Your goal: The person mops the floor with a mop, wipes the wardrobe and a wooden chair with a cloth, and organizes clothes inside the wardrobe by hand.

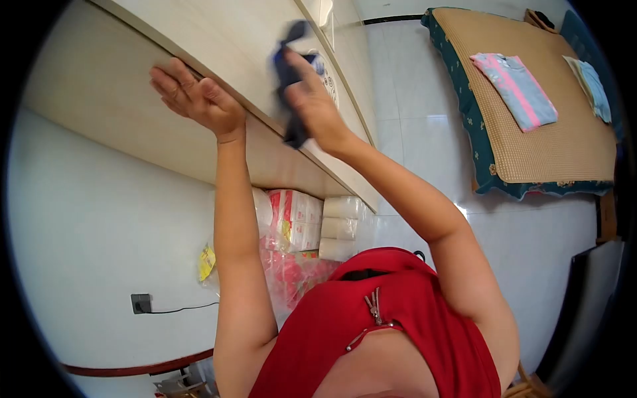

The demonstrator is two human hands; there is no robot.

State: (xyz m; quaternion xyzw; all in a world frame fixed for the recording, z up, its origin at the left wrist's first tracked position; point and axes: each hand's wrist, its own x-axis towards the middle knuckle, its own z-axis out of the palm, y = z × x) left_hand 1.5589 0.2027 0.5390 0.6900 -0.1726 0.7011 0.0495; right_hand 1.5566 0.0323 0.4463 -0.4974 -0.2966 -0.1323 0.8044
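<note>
"While the right hand (318,109) grips that dark blue cloth (284,76), what does the left hand (198,99) hold?"

"Nothing; its fingers reach out, loose, by the edge of the pale panel (219,36). Whether they touch, I can't tell."

"And the cloth?"

"Blurred, just in front of the panel. I'd judge the step to be working the cloth there, though contact isn't clear."

"So the next move calls for?"

"Probably a secure hold and the left hand kept out of the cloth's way. Farther off sit wrapped packs (295,215), then a bed (561,156)."
</note>
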